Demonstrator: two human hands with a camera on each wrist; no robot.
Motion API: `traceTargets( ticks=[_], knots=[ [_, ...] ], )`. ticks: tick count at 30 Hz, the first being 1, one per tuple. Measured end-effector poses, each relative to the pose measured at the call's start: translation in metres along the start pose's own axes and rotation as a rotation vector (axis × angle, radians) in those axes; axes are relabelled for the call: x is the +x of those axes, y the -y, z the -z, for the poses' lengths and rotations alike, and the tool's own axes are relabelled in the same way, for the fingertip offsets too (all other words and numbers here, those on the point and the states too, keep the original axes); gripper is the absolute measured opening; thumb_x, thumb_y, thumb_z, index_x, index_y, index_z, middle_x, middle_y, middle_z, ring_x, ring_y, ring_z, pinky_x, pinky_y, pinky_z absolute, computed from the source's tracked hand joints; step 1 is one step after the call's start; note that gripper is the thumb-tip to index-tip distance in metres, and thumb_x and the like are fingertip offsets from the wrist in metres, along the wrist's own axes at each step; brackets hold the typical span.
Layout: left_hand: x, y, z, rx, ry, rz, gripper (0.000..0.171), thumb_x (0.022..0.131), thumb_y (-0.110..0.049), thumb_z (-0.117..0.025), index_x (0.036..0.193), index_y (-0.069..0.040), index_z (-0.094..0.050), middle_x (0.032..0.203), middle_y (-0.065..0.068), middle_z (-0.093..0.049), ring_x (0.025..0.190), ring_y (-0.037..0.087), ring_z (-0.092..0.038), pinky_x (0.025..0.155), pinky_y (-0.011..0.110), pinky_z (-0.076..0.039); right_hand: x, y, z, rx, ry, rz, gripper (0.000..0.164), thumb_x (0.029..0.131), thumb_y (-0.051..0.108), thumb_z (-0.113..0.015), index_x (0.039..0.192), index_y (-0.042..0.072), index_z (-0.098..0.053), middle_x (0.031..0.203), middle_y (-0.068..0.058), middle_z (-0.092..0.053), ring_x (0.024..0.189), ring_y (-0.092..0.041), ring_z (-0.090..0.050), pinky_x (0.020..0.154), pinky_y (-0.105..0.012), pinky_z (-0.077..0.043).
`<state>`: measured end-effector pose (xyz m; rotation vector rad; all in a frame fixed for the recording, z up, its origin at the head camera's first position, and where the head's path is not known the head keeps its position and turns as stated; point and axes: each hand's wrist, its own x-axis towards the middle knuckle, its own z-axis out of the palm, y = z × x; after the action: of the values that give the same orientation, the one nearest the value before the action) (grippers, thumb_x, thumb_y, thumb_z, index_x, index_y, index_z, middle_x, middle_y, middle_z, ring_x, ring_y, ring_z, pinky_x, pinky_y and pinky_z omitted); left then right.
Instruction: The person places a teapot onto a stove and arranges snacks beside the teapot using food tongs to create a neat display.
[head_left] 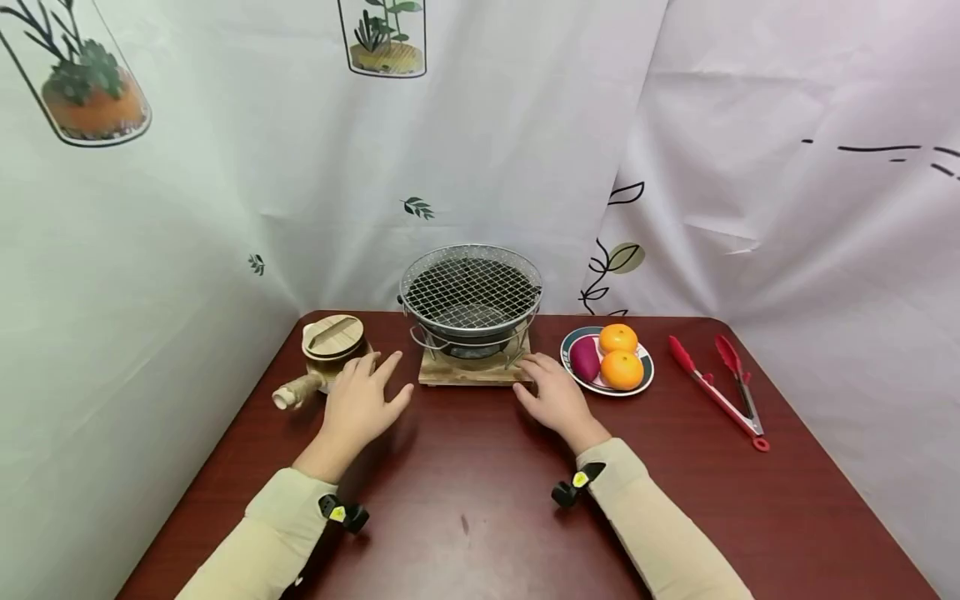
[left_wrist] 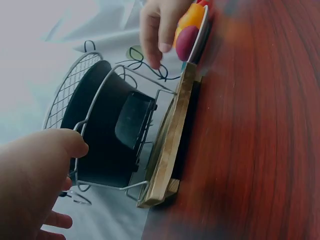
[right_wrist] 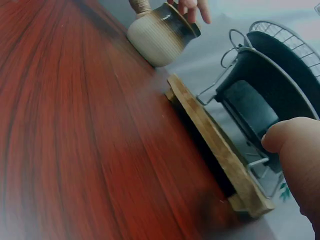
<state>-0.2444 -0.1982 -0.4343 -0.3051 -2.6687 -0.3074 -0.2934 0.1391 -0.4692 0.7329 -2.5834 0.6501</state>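
Note:
A round charcoal grill (head_left: pixel 471 292) with a wire mesh top stands on a wooden board (head_left: pixel 472 374) at the back middle of the table. My left hand (head_left: pixel 362 400) hovers with fingers spread, between the grill and a ceramic teapot (head_left: pixel 321 379) with a wooden lid (head_left: pixel 335 335). On the other side, my right hand (head_left: pixel 557 398) is held over the table near the board's right corner, its fingers relaxed. Neither hand holds anything. In the left wrist view the left thumb (left_wrist: pixel 75 142) overlaps the grill's wire stand (left_wrist: pixel 107 187).
Right of the grill, a plate (head_left: pixel 567 343) carries two orange fruits (head_left: pixel 622 370) and a purple oval item (head_left: pixel 585 358). Red-tipped tongs (head_left: pixel 726 407) lie spread at the far right. A printed white curtain (head_left: pixel 495 150) hangs behind and beside the dark red table (head_left: pixel 465 467).

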Motion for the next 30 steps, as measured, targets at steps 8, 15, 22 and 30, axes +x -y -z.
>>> traceTargets(
  ticks=[8,15,22,30],
  knots=[
    [-0.01,0.01,0.008,0.007,-0.162,-0.06,0.051,0.087,-0.035,-0.065,0.133,-0.012,-0.067,0.122,0.024,-0.062,0.109,0.046,-0.056,0.091,0.059,-0.045,-0.002,0.009,-0.025,0.047,-0.061,-0.008,0.034,0.09,0.023,-0.071,0.12,0.007,-0.071,0.116,-0.01,-0.067,0.116,-0.033,-0.059,0.1,-0.048,-0.047],
    [-0.015,0.023,0.013,-0.024,-0.274,-0.045,0.048,0.086,-0.03,-0.067,0.128,-0.008,-0.068,0.115,0.025,-0.061,0.104,0.047,-0.056,0.086,0.061,-0.046,-0.002,0.014,-0.034,0.075,-0.027,-0.088,0.035,0.091,0.022,-0.071,0.123,0.007,-0.071,0.119,-0.01,-0.065,0.116,-0.032,-0.059,0.1,-0.048,-0.047],
    [-0.019,0.04,0.027,-0.019,-0.293,0.062,0.049,0.083,-0.027,-0.069,0.127,-0.008,-0.065,0.114,0.025,-0.058,0.1,0.05,-0.053,0.08,0.064,-0.043,0.001,0.018,-0.043,0.022,-0.016,-0.083,0.036,0.09,0.023,-0.07,0.121,0.005,-0.073,0.118,-0.011,-0.061,0.112,-0.032,-0.056,0.097,-0.046,-0.048],
    [-0.021,0.06,0.043,-0.047,-0.224,0.222,0.054,0.087,-0.028,-0.069,0.134,-0.004,-0.058,0.122,0.03,-0.052,0.109,0.054,-0.048,0.089,0.067,-0.039,0.002,0.015,-0.048,0.033,-0.038,-0.075,0.036,0.09,0.021,-0.07,0.123,0.007,-0.072,0.121,-0.011,-0.061,0.115,-0.032,-0.055,0.1,-0.046,-0.046]
  ],
)
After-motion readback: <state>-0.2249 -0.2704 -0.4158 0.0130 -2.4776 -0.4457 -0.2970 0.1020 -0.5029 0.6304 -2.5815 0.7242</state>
